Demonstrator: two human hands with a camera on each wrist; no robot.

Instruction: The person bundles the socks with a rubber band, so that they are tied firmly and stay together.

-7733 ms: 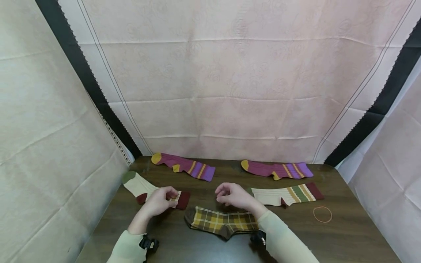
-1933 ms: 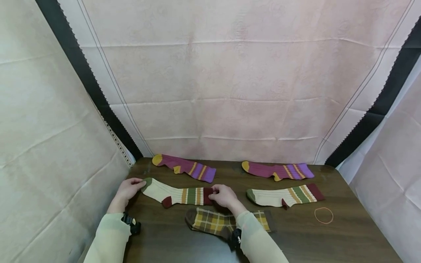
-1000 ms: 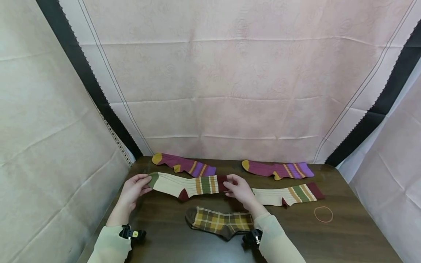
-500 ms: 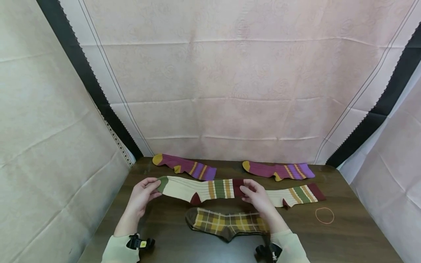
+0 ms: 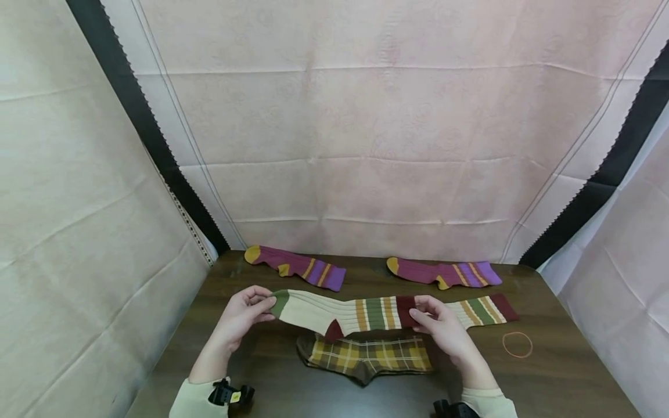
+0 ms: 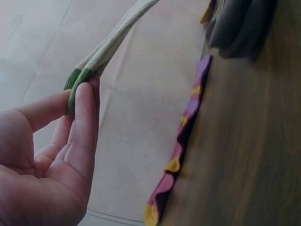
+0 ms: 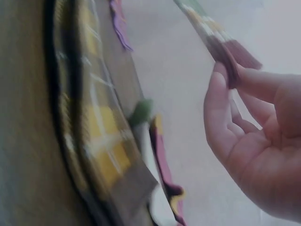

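Observation:
A cream sock (image 5: 313,309) with green, tan and dark red bands is stretched sideways between both hands, lifted above the table. My left hand (image 5: 244,318) pinches its green toe (image 6: 77,84) between thumb and fingers. At the other end my right hand (image 5: 444,325) pinches the dark red cuff (image 7: 226,59). Below it, yellow and brown plaid socks (image 5: 366,357) lie stacked on the table, their upper edge partly covered by the held sock. A matching cream sock (image 5: 483,310) lies behind my right hand, its toe half hidden in the head view.
Two purple socks with yellow toes lie along the back, a left one (image 5: 292,266) and a right one (image 5: 444,273). A thin rubber band (image 5: 517,345) rests on the right of the dark wooden table (image 5: 564,371). Pale cloth walls (image 5: 366,145) enclose the back and sides.
Earlier the cream sock lay flat at the left; both hands took hold of its ends and raised it. Since then they have carried it rightward, now over the plaid socks.

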